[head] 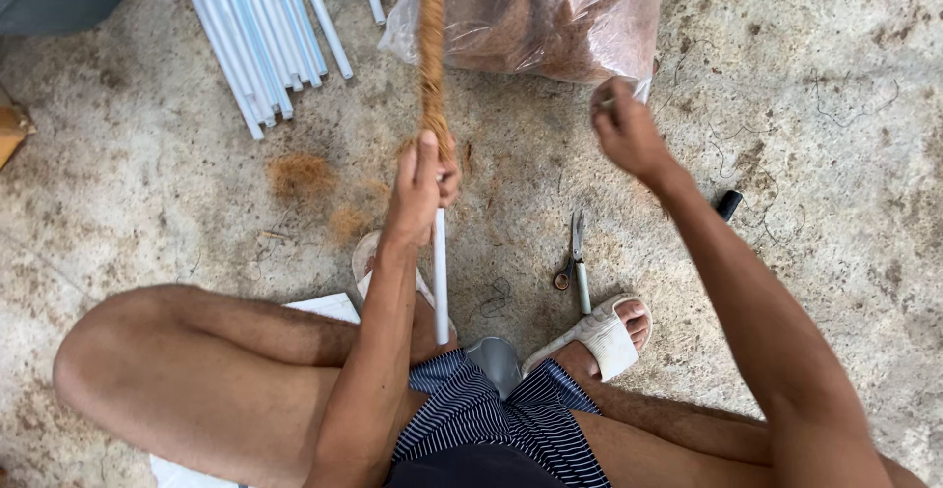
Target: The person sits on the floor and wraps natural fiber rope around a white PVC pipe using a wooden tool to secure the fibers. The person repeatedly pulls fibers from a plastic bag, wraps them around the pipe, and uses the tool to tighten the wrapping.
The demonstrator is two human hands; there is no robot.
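Left hand was closed around a white pipe wrapped in brown fibre, held upright at centre. Right hand, raised to the right, was pinched shut; what it held cannot be told. Scissors lay on the floor between the sandalled feet.

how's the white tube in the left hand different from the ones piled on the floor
The held tube stands upright in the left hand, its top wrapped in brown fibre; the pile of tubes lies flat on the concrete floor, bare. The held one is single; the pile holds many, side by side. Both are thin, white and straight.
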